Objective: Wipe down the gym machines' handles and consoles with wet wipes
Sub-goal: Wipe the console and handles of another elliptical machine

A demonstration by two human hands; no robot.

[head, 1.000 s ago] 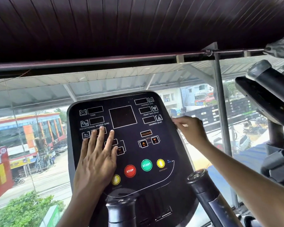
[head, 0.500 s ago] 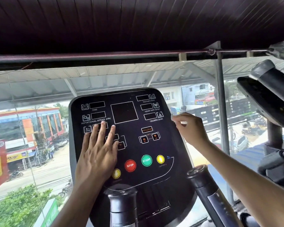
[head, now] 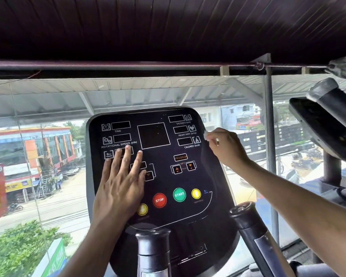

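Observation:
A black console with red STOP, green START and yellow buttons fills the middle of the head view. My left hand lies flat on its left half, fingers straight and spread, pressing the panel. My right hand is at the console's right edge near the CALORIES readout, pinching a small white wet wipe against that edge. Most of the wipe is hidden in the fingers. Two black handles rise in front: one at the centre bottom and one at the lower right.
A neighbouring machine's black console and padded handle stand at the right. A glass wall with a metal post runs behind the console, with a street and buildings far below. A dark ceiling hangs overhead.
My right hand has slid up the console's right edge, and the white wipe now shows at its fingertips. My left hand has stayed flat on the panel.

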